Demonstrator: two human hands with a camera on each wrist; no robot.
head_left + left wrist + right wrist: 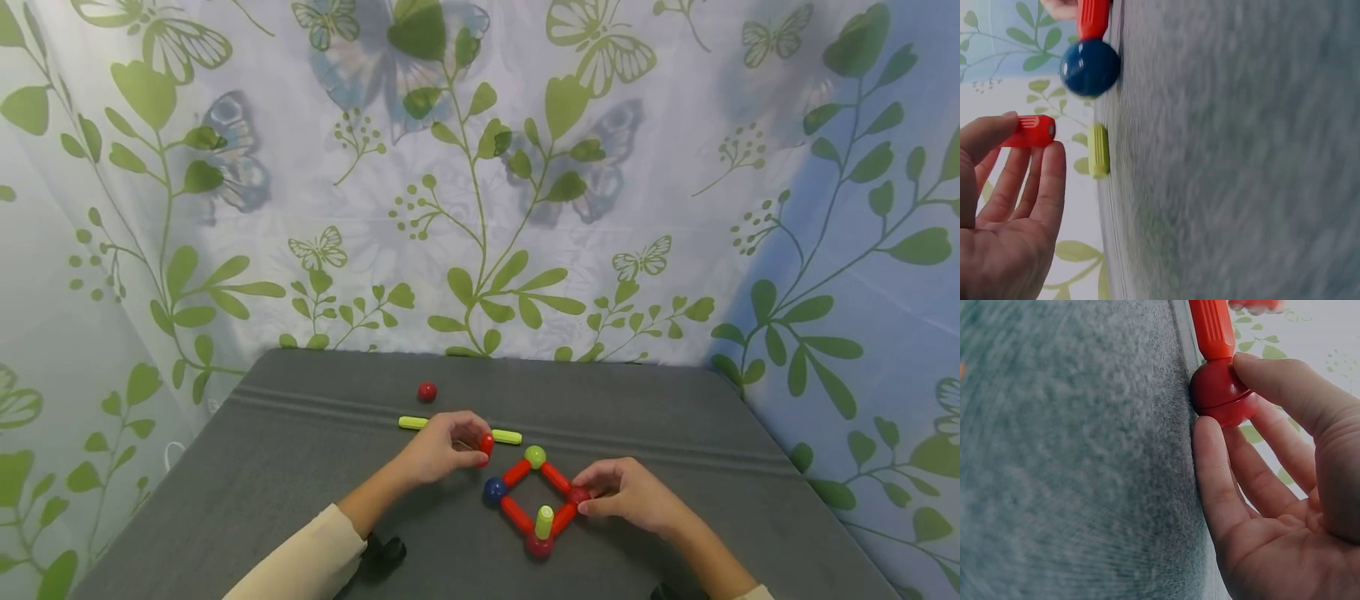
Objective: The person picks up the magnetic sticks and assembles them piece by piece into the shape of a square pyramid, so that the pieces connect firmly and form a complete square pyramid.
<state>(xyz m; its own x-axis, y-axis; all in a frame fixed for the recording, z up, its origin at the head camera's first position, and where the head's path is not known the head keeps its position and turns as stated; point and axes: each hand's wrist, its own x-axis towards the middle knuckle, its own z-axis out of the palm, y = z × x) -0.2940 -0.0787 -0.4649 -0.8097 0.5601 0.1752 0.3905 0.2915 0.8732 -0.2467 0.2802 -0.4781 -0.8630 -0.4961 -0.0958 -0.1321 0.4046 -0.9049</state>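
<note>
Four-sided and flat on the table, a frame of red rods (517, 515) joins a blue ball (495, 490), a green ball (535, 456) and red balls. One yellow-green rod (544, 522) stands up from the front red ball (539, 547). My left hand (448, 450) pinches a loose red rod (1035, 130) between thumb and fingers, above the table to the left of the blue ball. With thumb and fingertips, my right hand (633, 497) grips the red ball (1219, 390) at the frame's right corner, where a red rod (1213, 328) meets it.
Behind the left hand, yellow-green rod pieces (507, 437) lie on the grey table (300, 483), partly hidden by that hand. Farther back sits a single red ball (427, 392). A leaf-and-butterfly patterned curtain (360, 275) hangs along the table's rear edge.
</note>
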